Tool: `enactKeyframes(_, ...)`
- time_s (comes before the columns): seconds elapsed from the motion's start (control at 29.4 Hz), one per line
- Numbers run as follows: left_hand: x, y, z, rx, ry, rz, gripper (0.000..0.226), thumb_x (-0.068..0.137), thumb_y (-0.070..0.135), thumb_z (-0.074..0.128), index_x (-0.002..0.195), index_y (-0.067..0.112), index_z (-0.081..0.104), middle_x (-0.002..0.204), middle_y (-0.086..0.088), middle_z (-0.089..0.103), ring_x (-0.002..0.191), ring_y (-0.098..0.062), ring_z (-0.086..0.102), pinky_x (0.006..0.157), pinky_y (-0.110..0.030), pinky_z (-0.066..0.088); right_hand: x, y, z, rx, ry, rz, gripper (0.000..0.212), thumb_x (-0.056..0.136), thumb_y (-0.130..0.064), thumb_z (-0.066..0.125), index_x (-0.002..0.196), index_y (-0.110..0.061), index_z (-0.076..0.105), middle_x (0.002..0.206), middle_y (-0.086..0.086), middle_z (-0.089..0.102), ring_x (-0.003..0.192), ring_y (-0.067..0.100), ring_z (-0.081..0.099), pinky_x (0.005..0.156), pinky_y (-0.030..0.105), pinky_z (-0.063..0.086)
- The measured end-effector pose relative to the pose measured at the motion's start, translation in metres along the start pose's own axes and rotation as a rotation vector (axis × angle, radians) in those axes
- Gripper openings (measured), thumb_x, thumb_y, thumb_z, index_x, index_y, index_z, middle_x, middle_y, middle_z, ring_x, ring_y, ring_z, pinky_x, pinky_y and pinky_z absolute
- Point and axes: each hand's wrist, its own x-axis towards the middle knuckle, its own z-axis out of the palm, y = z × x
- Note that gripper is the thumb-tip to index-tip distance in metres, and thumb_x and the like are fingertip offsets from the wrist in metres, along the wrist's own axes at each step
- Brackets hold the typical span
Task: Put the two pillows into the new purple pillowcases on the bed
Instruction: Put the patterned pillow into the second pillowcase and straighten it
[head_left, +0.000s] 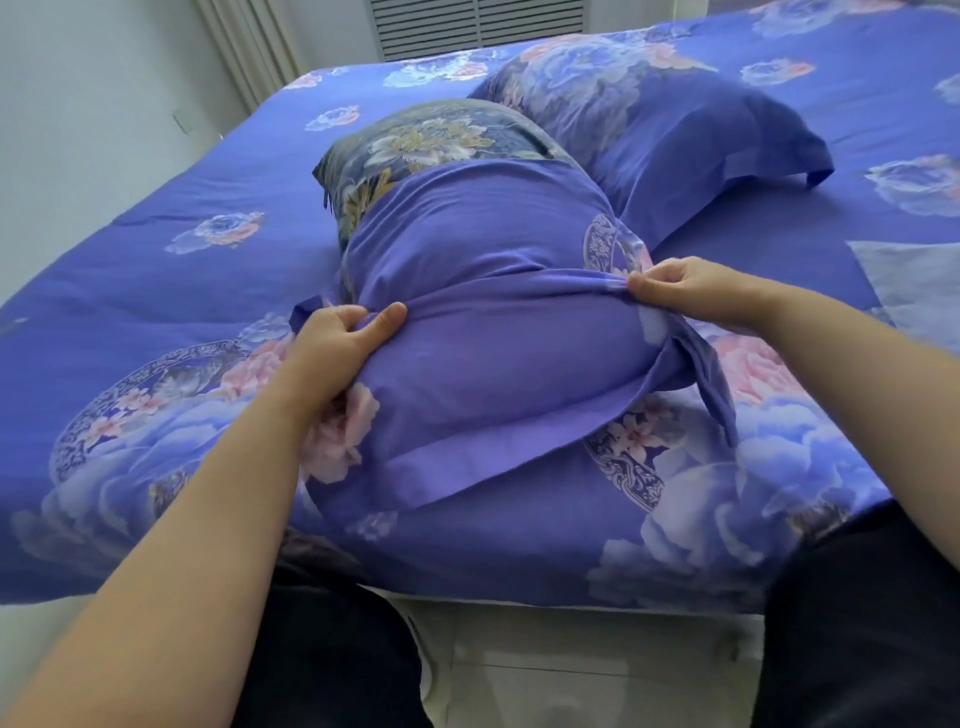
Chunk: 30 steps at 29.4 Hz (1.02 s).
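A pillow (431, 137) in a grey-blue floral cover lies on the bed with its near part inside a purple pillowcase (483, 338); its far end sticks out uncovered. My left hand (337, 343) grips a bunched fold of the pillowcase at the left side. My right hand (691, 291) pinches the same fold at the right side. The fabric is stretched taut between them. Behind, at the right, a second pillow (654, 119) lies fully inside a purple flowered pillowcase.
The bed carries a purple quilt with big flower prints (156, 291). A pale grey-blue cloth (914, 280) lies at the right edge. White wall and a vent lie beyond the bed. My dark-trousered legs and a tiled floor (571, 670) are at the bottom.
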Motion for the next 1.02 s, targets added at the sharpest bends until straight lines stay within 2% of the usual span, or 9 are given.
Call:
enactKeyframes(0.1, 0.002, -0.007, -0.005, 0.019, 0.128, 0.102, 0.028, 0.089, 0.035, 0.063, 0.08, 0.008, 0.061, 0.091, 0.002, 0.053, 0.078, -0.007, 0.052, 0.075, -0.012, 0.04, -0.003, 0.006, -0.007, 0.089, -0.124, -0.012, 0.077, 0.066, -0.076, 0.06, 0.098, -0.006, 0.066, 0.095, 0.0, 0.064, 0.088, 0.009, 0.056, 0.089, 0.028, 0.043)
enactKeyframes(0.27, 0.0, -0.01, -0.003, -0.357, 0.007, -0.058, 0.029, 0.091, 0.041, 0.057, 0.074, 0.019, 0.049, 0.072, -0.004, 0.042, 0.065, -0.014, 0.041, 0.058, -0.029, 0.036, -0.007, 0.009, 0.004, 0.317, -0.194, -0.033, 0.033, 0.071, -0.058, 0.065, 0.071, -0.025, 0.069, 0.077, -0.008, 0.064, 0.071, 0.002, 0.058, 0.069, 0.018, 0.048)
enactKeyframes(0.44, 0.003, -0.01, -0.009, -0.437, -0.183, -0.238, 0.03, 0.094, 0.037, 0.053, 0.091, 0.01, 0.064, 0.084, -0.005, 0.071, 0.078, -0.017, 0.066, 0.07, -0.027, 0.055, -0.015, -0.009, 0.009, 0.473, -0.193, -0.046, 0.04, 0.07, -0.049, 0.059, 0.087, -0.015, 0.071, 0.088, 0.001, 0.072, 0.079, 0.01, 0.066, 0.067, 0.02, 0.053)
enactKeyframes(0.54, 0.011, -0.016, -0.009, 0.043, 0.025, -0.18, 0.043, 0.088, 0.046, 0.054, 0.089, 0.003, 0.059, 0.092, -0.02, 0.065, 0.091, -0.033, 0.062, 0.079, -0.038, 0.046, -0.015, -0.019, 0.022, 0.484, -0.15, -0.064, 0.031, 0.089, -0.039, 0.051, 0.095, -0.014, 0.068, 0.084, -0.002, 0.072, 0.073, 0.008, 0.065, 0.065, 0.018, 0.053)
enactKeyframes(0.61, 0.004, -0.005, -0.001, 0.35, 0.343, 0.04, 0.023, 0.094, 0.025, 0.05, 0.095, 0.002, 0.056, 0.098, -0.021, 0.06, 0.094, -0.034, 0.056, 0.079, -0.037, 0.039, -0.013, -0.025, 0.029, 0.508, -0.114, -0.071, 0.028, 0.096, -0.032, 0.046, 0.092, -0.015, 0.068, 0.079, -0.003, 0.071, 0.069, 0.008, 0.065, 0.064, 0.018, 0.053)
enactKeyframes(0.68, -0.007, 0.025, 0.01, 0.343, 0.477, 0.355, 0.023, 0.094, 0.025, 0.048, 0.102, 0.007, 0.058, 0.103, -0.014, 0.06, 0.097, -0.029, 0.056, 0.084, -0.033, 0.039, -0.012, -0.032, 0.034, 0.544, -0.115, -0.084, 0.029, 0.096, -0.032, 0.047, 0.09, -0.013, 0.068, 0.078, -0.001, 0.071, 0.067, 0.009, 0.064, 0.063, 0.019, 0.053)
enactKeyframes(0.78, -0.011, 0.055, 0.033, 0.467, 0.196, 0.577, 0.045, 0.09, 0.048, 0.042, 0.112, 0.015, 0.061, 0.12, -0.004, 0.061, 0.11, -0.024, 0.056, 0.095, -0.036, 0.042, -0.014, -0.045, 0.03, 0.535, -0.236, -0.088, 0.029, 0.088, -0.037, 0.051, 0.077, -0.016, 0.069, 0.07, -0.003, 0.067, 0.061, 0.007, 0.061, 0.057, 0.018, 0.051)
enactKeyframes(0.92, -0.01, 0.062, 0.048, 0.622, 0.026, 0.46, 0.059, 0.077, 0.071, 0.034, 0.108, 0.026, 0.056, 0.115, 0.004, 0.059, 0.102, -0.024, 0.057, 0.085, -0.035, 0.043, -0.015, -0.04, 0.001, 0.273, -0.496, 0.025, 0.016, 0.089, -0.021, 0.056, 0.092, -0.007, 0.065, 0.084, 0.001, 0.065, 0.077, 0.011, 0.061, 0.068, 0.02, 0.05)
enactKeyframes(1.02, -0.006, 0.072, 0.055, 0.694, -0.122, 0.4, 0.056, 0.079, 0.071, 0.04, 0.108, 0.024, 0.048, 0.113, 0.004, 0.058, 0.104, -0.022, 0.056, 0.084, -0.036, 0.042, -0.001, -0.016, -0.004, -0.2, -0.118, -0.028, 0.017, 0.089, -0.026, 0.064, 0.078, -0.015, 0.055, 0.072, -0.005, 0.049, 0.07, 0.006, 0.045, 0.066, 0.026, 0.038)
